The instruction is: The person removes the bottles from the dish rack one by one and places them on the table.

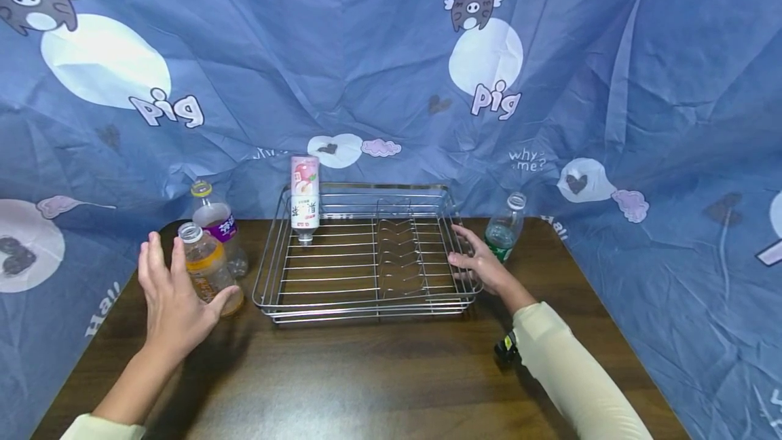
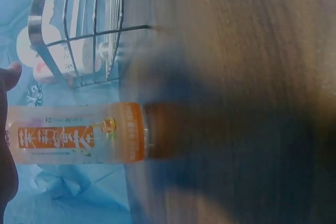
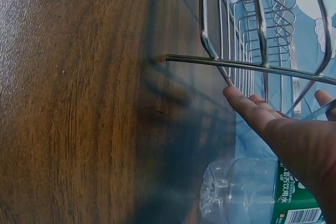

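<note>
In the head view my left hand (image 1: pixel 174 301) stands with fingers raised and thumb spread, beside a clear bottle with an orange label (image 1: pixel 204 260). That bottle (image 2: pixel 79 134) stands upright and uncapped in the left wrist view. Just behind it is a clear bottle with a purple label (image 1: pixel 221 226). My right hand (image 1: pixel 485 267) is at the right end of a metal wire dish rack (image 1: pixel 366 311). Its straight fingers (image 3: pixel 252 109) rest against the side wires, with the thumb over the rim. A pink and white bottle (image 1: pixel 304 192) stands neck down in the rack's left back corner.
A clear bottle with a green label (image 1: pixel 506 226) stands just behind my right hand. Beneath the right forearm lies a small black object (image 1: pixel 504 350). Blue cloth (image 1: pixel 379 53) hangs behind and beside the brown wooden table (image 1: pixel 366 379).
</note>
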Motion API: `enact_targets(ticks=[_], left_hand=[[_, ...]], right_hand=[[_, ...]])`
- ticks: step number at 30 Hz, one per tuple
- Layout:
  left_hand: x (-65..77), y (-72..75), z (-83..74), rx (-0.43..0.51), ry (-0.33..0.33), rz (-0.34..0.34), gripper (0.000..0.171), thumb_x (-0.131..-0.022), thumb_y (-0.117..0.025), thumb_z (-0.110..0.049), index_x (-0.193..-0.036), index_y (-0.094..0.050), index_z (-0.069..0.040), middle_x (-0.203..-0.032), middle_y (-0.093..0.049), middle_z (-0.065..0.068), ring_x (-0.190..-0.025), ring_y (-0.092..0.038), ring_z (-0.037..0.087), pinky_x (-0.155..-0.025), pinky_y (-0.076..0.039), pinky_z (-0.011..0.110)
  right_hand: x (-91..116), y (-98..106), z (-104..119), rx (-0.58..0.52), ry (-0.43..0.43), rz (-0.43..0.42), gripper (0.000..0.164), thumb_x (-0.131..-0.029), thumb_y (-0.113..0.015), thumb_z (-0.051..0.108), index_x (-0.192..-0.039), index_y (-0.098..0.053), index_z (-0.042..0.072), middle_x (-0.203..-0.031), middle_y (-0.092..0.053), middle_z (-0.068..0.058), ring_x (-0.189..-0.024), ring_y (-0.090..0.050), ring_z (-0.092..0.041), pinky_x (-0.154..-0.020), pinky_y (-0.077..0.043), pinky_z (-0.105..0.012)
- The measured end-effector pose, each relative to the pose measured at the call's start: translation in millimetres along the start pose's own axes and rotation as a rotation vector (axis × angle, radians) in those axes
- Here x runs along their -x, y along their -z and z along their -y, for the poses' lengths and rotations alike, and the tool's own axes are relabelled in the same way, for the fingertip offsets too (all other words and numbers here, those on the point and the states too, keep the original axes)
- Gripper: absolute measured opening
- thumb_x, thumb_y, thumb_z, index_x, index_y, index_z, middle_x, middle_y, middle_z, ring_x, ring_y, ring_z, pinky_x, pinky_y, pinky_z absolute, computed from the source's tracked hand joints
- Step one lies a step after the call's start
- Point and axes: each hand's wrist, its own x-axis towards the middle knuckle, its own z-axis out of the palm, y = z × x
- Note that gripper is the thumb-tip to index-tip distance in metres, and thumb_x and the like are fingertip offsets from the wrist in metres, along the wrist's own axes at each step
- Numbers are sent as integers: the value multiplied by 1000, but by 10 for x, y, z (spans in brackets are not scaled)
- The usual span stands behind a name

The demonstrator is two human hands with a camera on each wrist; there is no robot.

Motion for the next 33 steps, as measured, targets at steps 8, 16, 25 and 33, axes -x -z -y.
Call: enact_targets(ticks=[8, 16, 25, 33], left_hand=[[-75, -56, -72, -19, -44, 1, 98, -88, -52, -76, -151, -30, -5, -161, -15, 28, -146, -11, 53, -118, -10, 65], [-166, -57, -79, -98, -92, 20, 92, -90, -46, -76, -152, -30, -10, -162, -18, 26, -147, -13, 50, -111, -4, 76], [-262, -72, -140, -98, -152, 29, 86, -93, -46, -71, -148, -39, -5, -160, -22, 28, -147, -14, 49, -107, -3, 81], [-353, -88, -164, -112, -241, 59, 85, -71, -68, -40, -146, -48, -7, -158, -28, 28, -146, -15, 49, -103, 1, 84]], right_hand=[[-3, 3, 7, 9, -1, -14, 79, -95, -59, -1, -162, -18, 12, -158, -13, -29, -113, -52, -35, -93, -47, -69], [-6, 15, -14, 8, -1, -15, 81, -95, -60, 0, -162, -15, 10, -158, -11, -29, -123, -46, -48, -93, -49, -67], [-15, 24, -2, 12, -2, -14, 79, -95, -56, -4, -162, -16, 10, -158, -10, -30, -122, -47, -47, -92, -48, -68], [-1, -30, -29, 14, -15, -21, 78, -95, -58, -1, -162, -19, 13, -159, -12, -29, -122, -47, -46, -93, -48, -69]])
